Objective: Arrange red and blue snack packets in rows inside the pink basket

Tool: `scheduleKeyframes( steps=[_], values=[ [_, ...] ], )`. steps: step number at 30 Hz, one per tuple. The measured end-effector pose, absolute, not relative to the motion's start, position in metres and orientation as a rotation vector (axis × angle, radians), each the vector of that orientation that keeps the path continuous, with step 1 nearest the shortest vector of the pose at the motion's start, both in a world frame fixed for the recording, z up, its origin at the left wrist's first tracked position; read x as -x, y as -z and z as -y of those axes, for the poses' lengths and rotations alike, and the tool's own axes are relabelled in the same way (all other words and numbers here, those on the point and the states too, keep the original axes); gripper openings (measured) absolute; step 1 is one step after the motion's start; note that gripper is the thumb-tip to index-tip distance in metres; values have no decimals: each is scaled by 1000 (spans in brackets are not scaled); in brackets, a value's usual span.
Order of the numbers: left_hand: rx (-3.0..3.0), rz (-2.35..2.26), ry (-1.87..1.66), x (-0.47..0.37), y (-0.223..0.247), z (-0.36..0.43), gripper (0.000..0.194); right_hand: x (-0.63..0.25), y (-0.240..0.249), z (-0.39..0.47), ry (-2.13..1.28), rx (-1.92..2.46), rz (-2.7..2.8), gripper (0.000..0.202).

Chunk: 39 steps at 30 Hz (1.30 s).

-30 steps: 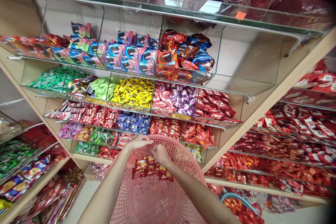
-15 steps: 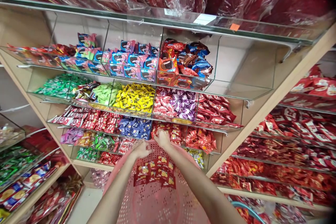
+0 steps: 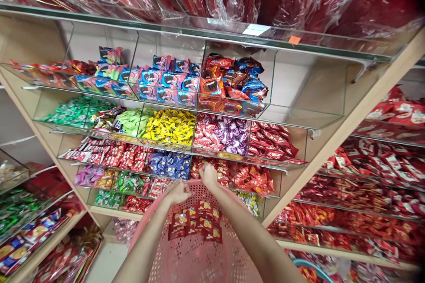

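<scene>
A pink perforated plastic basket is tilted below my arms, with several dark red packets printed with orange rounds lying inside. At the basket's far rim, my left hand is closed round the edge, thumb on the inner side. Just right of it and a little higher, my right hand is closed at the front of a shelf compartment of red packets. Its fingertips face away, so what it holds, if anything, is hidden. Beside that compartment are blue-wrapped sweets.
Glass-fronted shelves hold yellow sweets, purple sweets and blue-pink cookie packs. A wooden upright runs along the right, with more red packets beyond. A teal rim shows at lower right.
The view has shifted slightly, so the shelves sit a little lower in the picture. Both hands stay at nearly the same spots, and the packets in the basket look unchanged.
</scene>
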<state>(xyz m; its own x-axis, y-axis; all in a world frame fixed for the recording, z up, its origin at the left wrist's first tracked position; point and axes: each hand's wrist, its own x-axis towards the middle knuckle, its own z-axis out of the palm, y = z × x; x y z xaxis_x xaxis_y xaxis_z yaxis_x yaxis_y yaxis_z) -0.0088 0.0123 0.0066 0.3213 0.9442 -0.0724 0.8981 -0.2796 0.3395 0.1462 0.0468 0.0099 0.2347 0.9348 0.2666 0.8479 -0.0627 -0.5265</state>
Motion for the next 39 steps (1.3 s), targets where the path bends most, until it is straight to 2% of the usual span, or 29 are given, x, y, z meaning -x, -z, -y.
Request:
scheduleKeyframes(
  steps=[9,16,21,27,31,34,39],
  values=[
    [-2258,-1617,-205,10,-8,-12,39,-193,-8,-7,-753,1161,1083,22],
    [-2266,-1645,-227,9,-2,-13,40,-189,5,27,-1096,933,736,22],
    [-2296,-1647,-243,9,2,-15,40,-190,15,30,-1175,923,636,21],
    [-2303,-1644,-235,8,0,-14,37,-229,-9,43,-1276,1099,616,16],
    [-2286,-1648,-229,7,-3,-13,37,-300,-13,57,-1158,1161,484,14],
    [-2281,-1657,-220,6,-5,-12,36,-356,-7,57,-1043,1153,261,3],
    [-2278,-1684,-210,3,-6,-9,34,-400,1,32,-913,1115,127,11]
  ],
)
